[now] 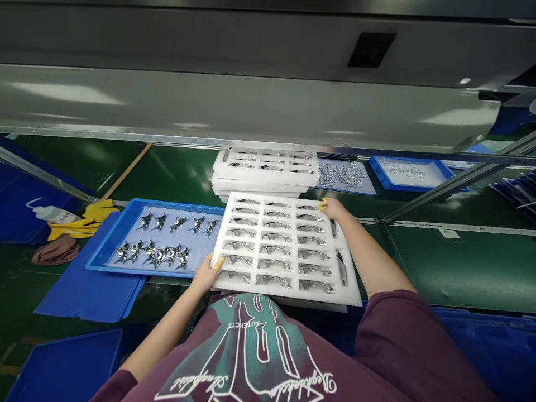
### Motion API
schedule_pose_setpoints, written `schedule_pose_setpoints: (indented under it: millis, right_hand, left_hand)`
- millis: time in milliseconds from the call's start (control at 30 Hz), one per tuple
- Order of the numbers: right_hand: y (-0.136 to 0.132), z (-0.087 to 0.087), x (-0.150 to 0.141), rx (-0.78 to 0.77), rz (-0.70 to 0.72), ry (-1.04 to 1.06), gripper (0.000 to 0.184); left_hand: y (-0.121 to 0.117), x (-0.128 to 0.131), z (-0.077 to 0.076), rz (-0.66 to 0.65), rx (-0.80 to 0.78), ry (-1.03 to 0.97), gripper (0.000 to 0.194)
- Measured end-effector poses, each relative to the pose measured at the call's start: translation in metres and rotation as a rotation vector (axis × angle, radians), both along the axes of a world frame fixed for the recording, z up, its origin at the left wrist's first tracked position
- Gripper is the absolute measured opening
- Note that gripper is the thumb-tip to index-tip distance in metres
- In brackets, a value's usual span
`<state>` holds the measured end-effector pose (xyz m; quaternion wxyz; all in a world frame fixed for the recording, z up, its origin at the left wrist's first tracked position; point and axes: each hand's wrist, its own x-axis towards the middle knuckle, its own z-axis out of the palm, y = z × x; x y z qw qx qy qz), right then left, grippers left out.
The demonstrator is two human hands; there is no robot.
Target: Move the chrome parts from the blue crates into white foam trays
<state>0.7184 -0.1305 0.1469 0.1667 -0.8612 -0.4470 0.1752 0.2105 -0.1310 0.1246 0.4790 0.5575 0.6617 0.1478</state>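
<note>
A white foam tray (288,296) with rows of pockets lies in front of my body, tilted slightly. Shiny curved chrome-like parts (274,251) sit in its pockets. My left hand (206,273) grips the tray's near left edge, yellow covers on its fingertips. At the far right corner, my right hand (335,209) closes on the tray's edge, also with yellow fingertip covers. Beneath the held tray, another white layer shows at the near edge. Left of it, a blue tray (94,254) holds several small shiny pointed metal pieces (160,222) on a pale ribbed liner.
Behind stands a stack of similar foam trays (262,181). Small frame-like parts (341,174) and a blue-rimmed tray (383,176) lie at the back right. A squeeze bottle (54,214), yellow cloth (84,223) and brown cloth (56,249) are left. A lamp housing (251,106) hangs overhead.
</note>
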Motion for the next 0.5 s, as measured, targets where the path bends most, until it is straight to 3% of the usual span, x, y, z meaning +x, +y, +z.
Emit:
schedule_pose_setpoints:
  millis: [133,267,500]
  right_hand:
    - [-0.029,-0.006,-0.002,0.252,-0.263,0.052,0.040]
    - [-0.048,-0.012,-0.007,0.315,-0.434,0.226,0.069]
    - [-0.041,-0.001,-0.023,0.272,-0.568,0.375,0.059]
  left_hand:
    - [-0.002,-0.003,0.000,0.026,0.002,-0.057,0.050]
    - [-0.006,-0.004,0.005,0.056,-0.037,-0.121,0.049]
    - [-0.007,0.000,0.013,0.058,-0.074,-0.073,0.053]
